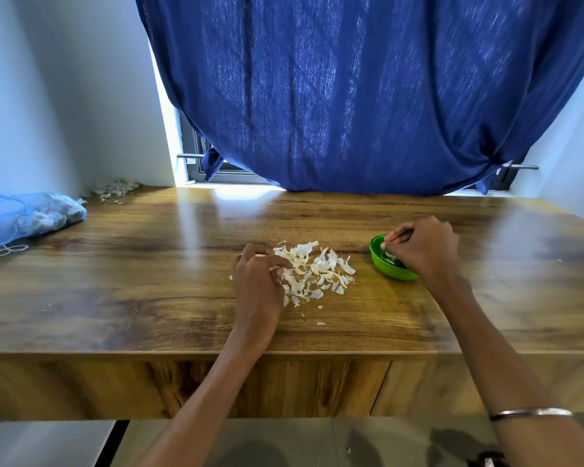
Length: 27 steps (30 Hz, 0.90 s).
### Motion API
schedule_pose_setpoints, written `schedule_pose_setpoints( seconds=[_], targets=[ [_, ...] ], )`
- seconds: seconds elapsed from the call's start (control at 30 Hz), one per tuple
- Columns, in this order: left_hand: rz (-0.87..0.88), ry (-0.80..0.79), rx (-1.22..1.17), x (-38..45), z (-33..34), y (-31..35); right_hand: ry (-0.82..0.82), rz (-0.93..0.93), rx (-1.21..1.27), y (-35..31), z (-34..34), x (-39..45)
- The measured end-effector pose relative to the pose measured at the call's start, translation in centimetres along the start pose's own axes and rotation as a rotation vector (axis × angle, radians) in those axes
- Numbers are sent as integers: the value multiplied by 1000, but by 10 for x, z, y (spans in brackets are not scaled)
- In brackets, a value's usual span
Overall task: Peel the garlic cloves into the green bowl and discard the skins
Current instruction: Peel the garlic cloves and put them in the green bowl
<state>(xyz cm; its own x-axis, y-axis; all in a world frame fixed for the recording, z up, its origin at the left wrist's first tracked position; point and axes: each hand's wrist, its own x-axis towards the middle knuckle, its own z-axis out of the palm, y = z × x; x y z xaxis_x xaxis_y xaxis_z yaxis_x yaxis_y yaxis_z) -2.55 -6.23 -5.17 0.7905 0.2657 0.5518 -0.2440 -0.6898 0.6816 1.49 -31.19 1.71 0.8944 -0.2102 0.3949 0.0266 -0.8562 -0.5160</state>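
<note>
We judged our right hand (425, 249), fingers curled over the green bowl (390, 269) with contents unclear, should release low, while our left hand (260, 274) lay loosely curled beside the skins (317, 271).

Both forearms reach up from the bottom of the frame. The left hand (257, 281) sits at centre, palm down, fingers loosely curled. The right hand (425, 247) sits right of centre, fingers curled with tips pinched together; a thin bangle (530, 413) rings that forearm.
</note>
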Motion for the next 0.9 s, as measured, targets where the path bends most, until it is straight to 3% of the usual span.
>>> schedule_pose_setpoints(
  seconds=[0.1, 0.23, 0.37, 0.6, 0.73, 0.9],
  targets=[
    [10, 34, -1, 2, -1, 2, -8, -97, 56, -17, 5, -7],
    [7, 45, 35, 3, 1, 2, -148, -239, 146, -50, 27, -21],
    [-45, -21, 41, 0, -2, 0, -205, -348, 146, -75, 56, -34],
    [-11, 29, 40, 1, -1, 1, -270, -309, -1, -84, 75, -34],
    [-86, 2, 29, 0, 0, -4, -337, -276, -95, -85, 86, -29],
    [-76, 6, -5, 2, 1, -8, -318, -305, -95, -84, 89, -29]
  ],
)
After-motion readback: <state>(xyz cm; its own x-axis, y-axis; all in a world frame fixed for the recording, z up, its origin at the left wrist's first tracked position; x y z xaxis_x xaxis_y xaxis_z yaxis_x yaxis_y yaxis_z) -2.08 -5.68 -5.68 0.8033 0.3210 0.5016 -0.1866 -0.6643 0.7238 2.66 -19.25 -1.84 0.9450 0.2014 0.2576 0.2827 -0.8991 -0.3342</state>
